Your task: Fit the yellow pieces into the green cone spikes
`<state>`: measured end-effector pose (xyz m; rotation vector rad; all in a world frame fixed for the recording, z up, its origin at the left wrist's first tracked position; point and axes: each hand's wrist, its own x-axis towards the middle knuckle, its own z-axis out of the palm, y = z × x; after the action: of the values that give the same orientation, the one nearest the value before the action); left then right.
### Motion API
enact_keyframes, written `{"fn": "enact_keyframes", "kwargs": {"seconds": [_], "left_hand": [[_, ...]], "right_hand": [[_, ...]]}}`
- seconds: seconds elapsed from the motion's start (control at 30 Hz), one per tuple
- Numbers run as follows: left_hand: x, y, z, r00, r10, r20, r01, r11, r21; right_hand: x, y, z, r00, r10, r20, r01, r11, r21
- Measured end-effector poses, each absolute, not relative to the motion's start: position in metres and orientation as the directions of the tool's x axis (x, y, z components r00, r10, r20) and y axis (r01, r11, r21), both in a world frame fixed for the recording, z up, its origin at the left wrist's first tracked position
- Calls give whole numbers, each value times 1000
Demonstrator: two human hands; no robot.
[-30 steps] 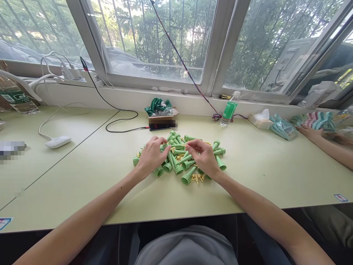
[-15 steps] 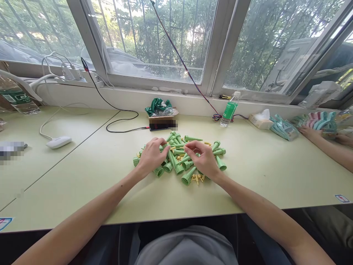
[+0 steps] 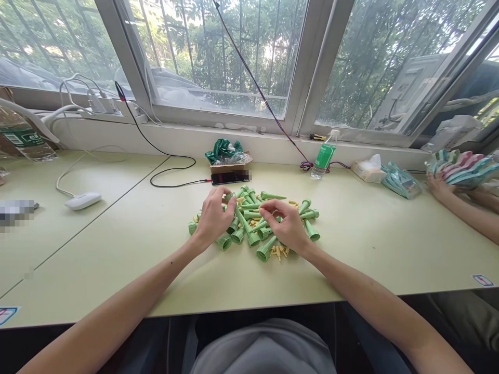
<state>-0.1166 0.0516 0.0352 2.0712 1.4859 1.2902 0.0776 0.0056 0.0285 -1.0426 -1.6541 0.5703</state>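
Observation:
A loose pile of green plastic watering spikes, cone-shaped with wide threaded collars, lies in front of me. Small yellow plastic pieces are scattered among them and at the near edge. At the pile's left side my left hand is closed, thumb and fingers around a green watering spike held by its collar end. My right hand hovers over the right part of the pile, thumb and forefinger pinched together. A small yellow piece shows at those fingertips, mostly hidden by them.
Behind the pile lie a phone on a black cable and a small box with green wrapping. A water bottle and a tissue pack stand farther right. Another person's hands hold pastel-coloured items at the far right.
My left hand has shifted slightly back and left, and the collar of a green watering spike now shows in its fingers. My right hand barely moved. The other person has lifted the pastel items.

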Motion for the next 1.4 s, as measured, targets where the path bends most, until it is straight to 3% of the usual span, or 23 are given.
{"fn": "enact_keyframes", "kwargs": {"seconds": [0.33,0.5,0.63,0.9,1.4], "left_hand": [[-114,48,42,17,894,447,372,-421,827],[-113,47,43,110,961,252,82,-262,962],[-110,44,40,226,961,162,-67,-151,986],[-107,37,38,356,920,166,-76,-149,986],[-106,38,39,292,945,146,-95,-123,988]], "right_hand": [[78,7,28,-72,844,531,358,519,-776],[79,6,28,-65,848,526,371,510,-776],[79,6,29,-60,849,525,379,506,-775],[79,6,30,-63,855,515,399,495,-772],[79,5,29,-23,850,526,367,496,-787]]}}
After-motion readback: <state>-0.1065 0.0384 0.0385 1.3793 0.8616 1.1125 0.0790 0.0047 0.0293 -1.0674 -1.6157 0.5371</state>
